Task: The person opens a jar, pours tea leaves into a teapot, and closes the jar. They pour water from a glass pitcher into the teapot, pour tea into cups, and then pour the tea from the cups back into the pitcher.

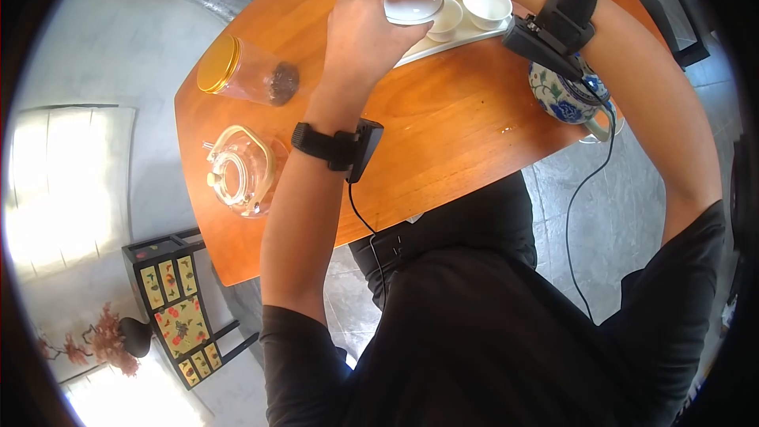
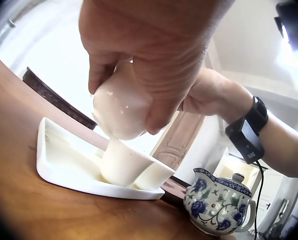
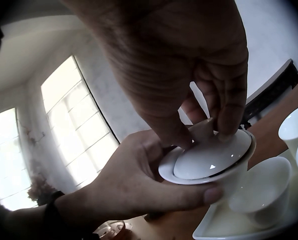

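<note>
A white lidded bowl (image 1: 413, 9) is held above a white tray (image 1: 451, 47) at the top of the head view. My left hand (image 1: 360, 35) grips the bowl by its rim, thumb on the near side in the right wrist view. The fingers of my right hand (image 3: 189, 75) pinch the knob of the lid (image 3: 214, 157), which sits slightly tilted inside the bowl's rim. Below the bowl, white cups (image 2: 124, 162) stand on the tray, close together. Whether anything is inside the bowl is hidden.
A blue-and-white teapot (image 1: 557, 95) stands near the table's right edge. On the left are a gold-lidded jar (image 1: 249, 71) lying on its side and a glass teapot (image 1: 241, 174). A dark chair (image 1: 672, 16) is beyond the table.
</note>
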The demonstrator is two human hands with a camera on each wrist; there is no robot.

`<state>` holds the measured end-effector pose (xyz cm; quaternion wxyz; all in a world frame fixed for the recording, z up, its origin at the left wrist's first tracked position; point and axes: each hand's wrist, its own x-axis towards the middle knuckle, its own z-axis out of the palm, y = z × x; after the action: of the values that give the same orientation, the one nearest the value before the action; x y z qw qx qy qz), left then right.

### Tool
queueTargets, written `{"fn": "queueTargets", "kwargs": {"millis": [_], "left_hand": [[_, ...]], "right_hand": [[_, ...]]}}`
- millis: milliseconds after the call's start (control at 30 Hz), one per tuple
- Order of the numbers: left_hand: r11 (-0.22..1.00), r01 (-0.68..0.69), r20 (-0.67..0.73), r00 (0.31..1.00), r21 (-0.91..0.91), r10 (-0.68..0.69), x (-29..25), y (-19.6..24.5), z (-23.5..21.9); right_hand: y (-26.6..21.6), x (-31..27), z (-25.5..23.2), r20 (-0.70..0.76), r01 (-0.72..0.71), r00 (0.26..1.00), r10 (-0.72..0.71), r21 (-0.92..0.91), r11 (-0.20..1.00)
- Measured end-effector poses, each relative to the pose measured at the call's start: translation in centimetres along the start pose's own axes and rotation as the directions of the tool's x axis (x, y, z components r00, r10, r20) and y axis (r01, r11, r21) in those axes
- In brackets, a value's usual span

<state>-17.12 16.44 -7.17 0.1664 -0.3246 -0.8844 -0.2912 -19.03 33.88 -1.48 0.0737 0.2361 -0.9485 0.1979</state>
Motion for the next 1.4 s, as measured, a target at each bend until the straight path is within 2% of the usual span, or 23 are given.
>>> {"fn": "queueTargets", "kwargs": {"millis": [233,400,700,1400], "left_hand": [[0.998,-0.053,0.030,0.998,0.026,0.052,0.6,0.2,-0.3],[0.994,-0.097,0.045,0.995,0.054,0.094,1.1,0.3,-0.2],[0.992,-0.094,0.103,0.991,0.083,0.085,1.5,0.8,-0.5],[0.986,-0.138,0.135,0.983,0.093,0.124,2.3,1.4,-0.5]], "right_hand": [[0.6,-0.1,0.0,-0.026,0.013,1.000,-0.013,0.012,1.000],[0.8,-0.6,-0.4,-0.005,-0.028,1.000,0.028,0.041,0.999],[1.2,-0.9,-0.5,0.002,-0.065,0.998,0.065,0.071,0.995],[1.8,-1.5,-1.3,0.017,-0.100,0.995,0.099,0.105,0.989]]}}
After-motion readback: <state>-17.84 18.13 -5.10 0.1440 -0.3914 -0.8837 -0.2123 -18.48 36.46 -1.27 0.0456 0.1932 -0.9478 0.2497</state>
